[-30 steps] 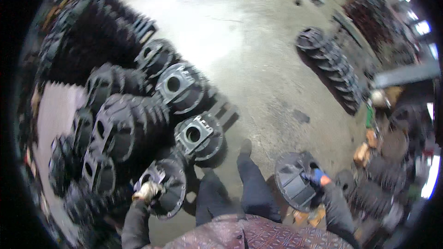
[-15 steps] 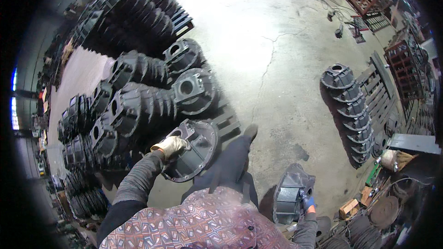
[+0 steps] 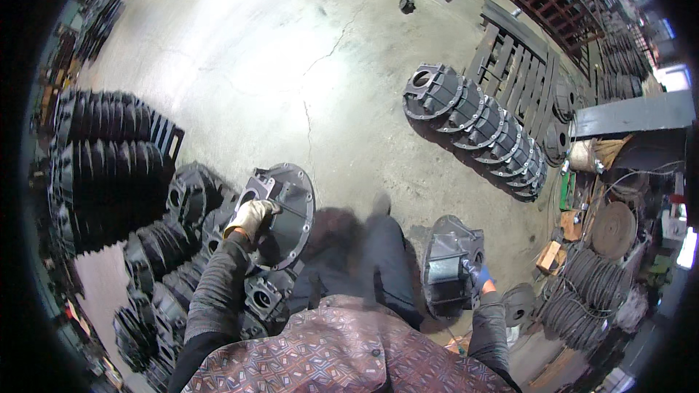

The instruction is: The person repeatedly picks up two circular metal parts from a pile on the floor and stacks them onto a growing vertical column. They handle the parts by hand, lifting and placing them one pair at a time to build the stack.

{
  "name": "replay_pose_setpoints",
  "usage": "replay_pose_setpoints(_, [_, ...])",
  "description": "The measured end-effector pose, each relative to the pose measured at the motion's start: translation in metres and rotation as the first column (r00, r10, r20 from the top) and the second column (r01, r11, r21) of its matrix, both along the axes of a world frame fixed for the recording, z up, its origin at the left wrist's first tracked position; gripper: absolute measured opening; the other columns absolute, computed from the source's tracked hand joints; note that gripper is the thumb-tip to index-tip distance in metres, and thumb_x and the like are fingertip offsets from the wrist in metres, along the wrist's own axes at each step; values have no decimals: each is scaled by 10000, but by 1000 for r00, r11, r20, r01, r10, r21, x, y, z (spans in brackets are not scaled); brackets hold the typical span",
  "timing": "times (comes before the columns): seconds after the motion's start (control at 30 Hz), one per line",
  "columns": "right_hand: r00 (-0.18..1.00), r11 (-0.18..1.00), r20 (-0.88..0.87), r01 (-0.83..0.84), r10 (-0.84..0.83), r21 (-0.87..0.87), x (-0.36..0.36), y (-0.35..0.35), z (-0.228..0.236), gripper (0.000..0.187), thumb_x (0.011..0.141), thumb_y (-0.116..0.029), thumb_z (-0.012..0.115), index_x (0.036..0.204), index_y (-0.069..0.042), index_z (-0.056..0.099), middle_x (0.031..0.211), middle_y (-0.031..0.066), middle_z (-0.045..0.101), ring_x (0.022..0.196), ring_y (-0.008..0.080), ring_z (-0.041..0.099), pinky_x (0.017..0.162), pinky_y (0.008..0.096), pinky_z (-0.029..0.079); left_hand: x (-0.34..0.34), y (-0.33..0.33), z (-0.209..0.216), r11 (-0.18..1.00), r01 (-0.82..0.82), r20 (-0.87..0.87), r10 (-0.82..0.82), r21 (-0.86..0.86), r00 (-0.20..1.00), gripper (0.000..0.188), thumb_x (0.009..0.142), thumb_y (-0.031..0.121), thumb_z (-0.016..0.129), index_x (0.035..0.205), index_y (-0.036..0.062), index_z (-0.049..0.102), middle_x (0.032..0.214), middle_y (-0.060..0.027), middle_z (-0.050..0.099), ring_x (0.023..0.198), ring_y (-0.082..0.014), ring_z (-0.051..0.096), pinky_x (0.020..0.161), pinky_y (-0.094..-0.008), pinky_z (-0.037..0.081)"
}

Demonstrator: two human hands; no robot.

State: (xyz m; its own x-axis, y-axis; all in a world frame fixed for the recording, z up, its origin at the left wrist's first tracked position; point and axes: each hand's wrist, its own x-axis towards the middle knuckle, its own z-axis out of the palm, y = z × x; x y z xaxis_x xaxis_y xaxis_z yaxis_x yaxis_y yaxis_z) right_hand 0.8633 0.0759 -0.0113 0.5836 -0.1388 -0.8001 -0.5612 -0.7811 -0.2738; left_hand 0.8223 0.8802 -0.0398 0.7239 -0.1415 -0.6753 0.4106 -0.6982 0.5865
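1. The left hand (image 3: 250, 217) wears a thick, pale tan work glove.
2. The right hand (image 3: 478, 275) wears a bright blue glove.
3. Both arms are in dark grey sleeves with fine ribs, like a knitted top.
4. Over the chest is a reddish-brown shirt with a busy pattern of small, pale shapes.
5. The legs are in dark trousers, and the shoes look dark too.

The left hand (image 3: 250, 217) now grips the flanged casting (image 3: 282, 212) tilted up off its row, while the right hand (image 3: 477, 274) swings the second casting (image 3: 450, 266), seemingly lower, beside the leg.
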Motion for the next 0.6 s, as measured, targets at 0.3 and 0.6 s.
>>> replay_pose_setpoints(0.3, [897, 873, -131, 442, -423, 206, 197, 9, -15, 441, 1063, -297, 587, 1394, -12, 643, 1314, 96, 703, 1199, 179, 623, 1060, 328, 463, 342, -55, 32, 830, 402, 203, -501, 386, 841, 632, 732, 219, 759, 1342, 146, 611, 1224, -32, 654, 1130, -167, 643, 906, -304, 539])
replay_pose_setpoints(0.6, [706, 696, -18, 702, -708, 150, 273, -16, -111, 477, 976, -361, 734, 1306, -17, 713, 1242, 46, 703, 1075, 166, 606, 995, 322, 471, 608, -189, -3, 481, 563, 48, -787, 672, 615, 651, 813, 162, 783, 1431, 129, 583, 1355, -108, 642, 1252, -232, 636, 1043, -350, 528])
